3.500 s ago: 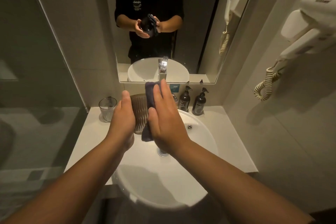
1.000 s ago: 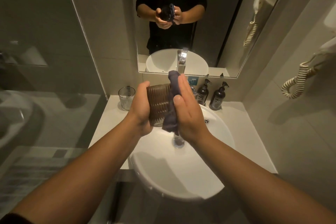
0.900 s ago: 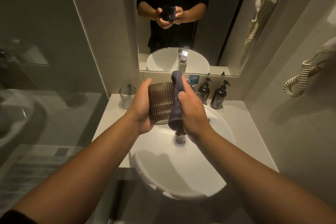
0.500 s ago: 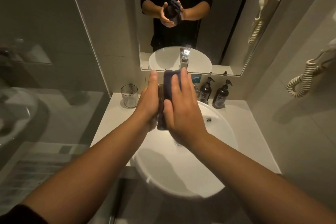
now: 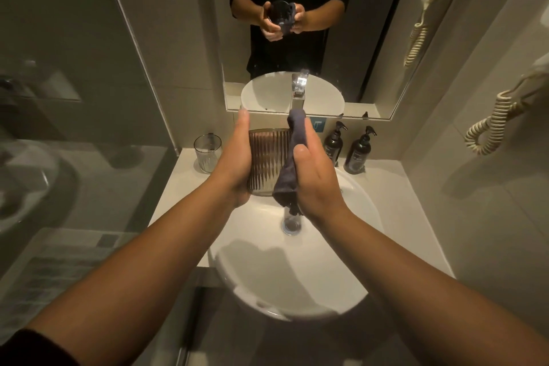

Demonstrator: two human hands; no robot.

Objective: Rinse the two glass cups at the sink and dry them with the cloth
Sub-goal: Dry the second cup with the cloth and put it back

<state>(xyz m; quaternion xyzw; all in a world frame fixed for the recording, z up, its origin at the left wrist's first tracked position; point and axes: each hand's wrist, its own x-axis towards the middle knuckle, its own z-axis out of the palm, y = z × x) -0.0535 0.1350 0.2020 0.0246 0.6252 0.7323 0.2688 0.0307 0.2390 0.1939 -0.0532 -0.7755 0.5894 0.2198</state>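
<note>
A ribbed glass cup (image 5: pixel 267 162) lies on its side above the white sink (image 5: pixel 315 270), gripped by my left hand (image 5: pixel 234 166) from its left. My right hand (image 5: pixel 316 175) presses a dark cloth (image 5: pixel 292 157) against the cup's right side; the cloth's ends stick out above and below my fingers. A second ribbed glass cup (image 5: pixel 207 152) stands upright on the counter at the left, apart from both hands.
Two dark pump bottles (image 5: pixel 346 149) stand at the back right of the counter. The tap is mostly hidden behind the cloth, seen in the mirror (image 5: pixel 300 85). A glass shower partition (image 5: pixel 130 47) is on the left, a coiled cord (image 5: pixel 493 125) on the right wall.
My right hand has slid back to the cup's right side with the cloth, uncovering the ribbed wall it covered half a second ago. The cup stays held over the sink.
</note>
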